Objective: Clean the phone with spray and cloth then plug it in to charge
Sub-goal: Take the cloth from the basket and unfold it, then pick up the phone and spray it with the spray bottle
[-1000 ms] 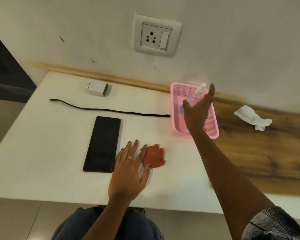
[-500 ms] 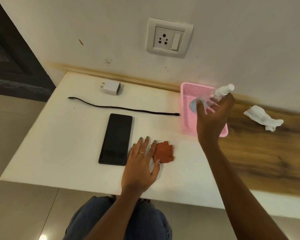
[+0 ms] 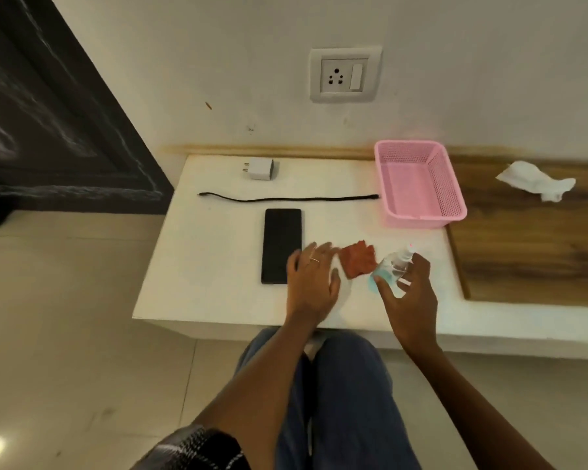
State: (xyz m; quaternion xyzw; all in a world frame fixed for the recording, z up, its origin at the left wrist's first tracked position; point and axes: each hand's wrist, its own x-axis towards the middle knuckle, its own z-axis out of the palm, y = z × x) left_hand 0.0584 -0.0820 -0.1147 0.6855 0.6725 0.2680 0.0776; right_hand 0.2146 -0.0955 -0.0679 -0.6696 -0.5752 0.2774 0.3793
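A black phone (image 3: 281, 245) lies screen up on the white table (image 3: 218, 266). My left hand (image 3: 311, 283) rests flat and open on the table between the phone and a small red cloth (image 3: 357, 258), its fingers just over the phone's lower right edge. My right hand (image 3: 408, 293) holds a small clear spray bottle (image 3: 392, 268) with bluish liquid, just right of the cloth and above the table. A black cable (image 3: 286, 198) lies straight behind the phone, and a white charger plug (image 3: 260, 168) sits near the wall. A wall socket (image 3: 344, 74) is above the table.
An empty pink mesh basket (image 3: 448, 198) stands at the table's back right. A crumpled white tissue (image 3: 537, 180) lies on the wooden surface (image 3: 523, 259) to the right. A dark door (image 3: 48, 130) is at left. My legs in blue jeans are below the table edge.
My right hand has lifted the spray bottle out of the pink basket and brought it toward me, beside the red cloth. My left hand stays by the phone. The view has pulled back.
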